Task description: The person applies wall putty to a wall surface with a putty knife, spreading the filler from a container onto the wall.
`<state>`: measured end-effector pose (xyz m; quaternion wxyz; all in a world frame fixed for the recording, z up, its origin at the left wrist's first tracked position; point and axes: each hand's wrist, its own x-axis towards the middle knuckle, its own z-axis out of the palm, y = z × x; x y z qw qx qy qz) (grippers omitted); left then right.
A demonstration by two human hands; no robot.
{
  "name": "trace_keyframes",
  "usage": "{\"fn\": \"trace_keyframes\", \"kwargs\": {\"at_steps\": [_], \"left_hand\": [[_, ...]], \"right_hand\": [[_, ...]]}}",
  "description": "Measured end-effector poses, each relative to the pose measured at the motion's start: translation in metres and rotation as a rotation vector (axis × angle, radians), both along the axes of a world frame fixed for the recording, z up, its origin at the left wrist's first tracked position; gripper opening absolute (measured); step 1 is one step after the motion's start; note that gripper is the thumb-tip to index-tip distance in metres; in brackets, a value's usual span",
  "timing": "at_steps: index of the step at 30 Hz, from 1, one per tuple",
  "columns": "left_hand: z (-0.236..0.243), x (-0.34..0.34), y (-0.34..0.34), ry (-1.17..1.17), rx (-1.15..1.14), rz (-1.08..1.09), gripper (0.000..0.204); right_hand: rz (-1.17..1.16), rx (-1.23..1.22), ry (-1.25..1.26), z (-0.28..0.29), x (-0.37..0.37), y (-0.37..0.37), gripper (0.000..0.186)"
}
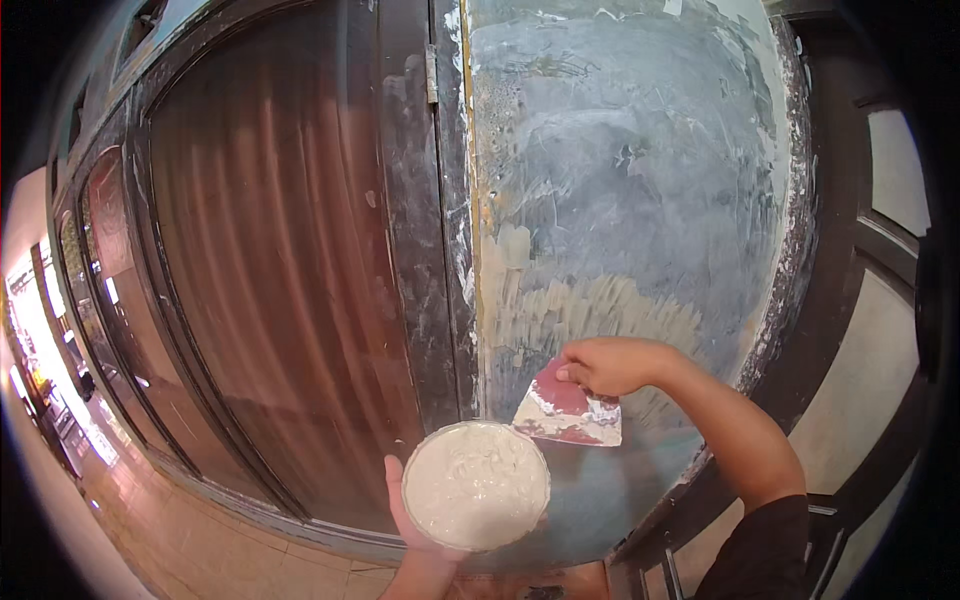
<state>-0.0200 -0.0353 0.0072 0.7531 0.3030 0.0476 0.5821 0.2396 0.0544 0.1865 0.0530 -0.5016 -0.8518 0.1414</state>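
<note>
My left hand (418, 520) is wrapped round the side and underside of a round tub of wet, cream-white filler paste (476, 485), holding it up near the lower middle. Just right of and above the tub, my right hand (612, 366) grips a red putty knife (567, 408) by its upper edge. White paste is smeared over the wide blade, whose edge points down. The blade's left corner comes close to the tub's rim. Behind them stands a blue-grey wall (630, 180), with a band of beige paste strokes (590, 308) just above my right hand.
Left of the wall is a dark wooden frame (420, 210) with a glass pane and a reddish-brown curtain (280, 250) behind it. A dark panelled door (850, 330) stands at the right. Tiled floor (220, 535) shows at the lower left.
</note>
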Motion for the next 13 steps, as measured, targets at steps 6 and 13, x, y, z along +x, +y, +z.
{"fn": "trace_keyframes", "kwargs": {"at_steps": [6,13], "left_hand": [[0.006,-0.002,-0.003,-0.125,-0.053,0.094,0.101],[0.016,-0.014,-0.002,-0.119,0.024,0.201,0.107]], "right_hand": [[0.067,0.364,0.175,0.022,-0.011,-0.033,0.01],[0.494,0.929,-0.049,-0.012,-0.025,-0.076,0.049]]}}
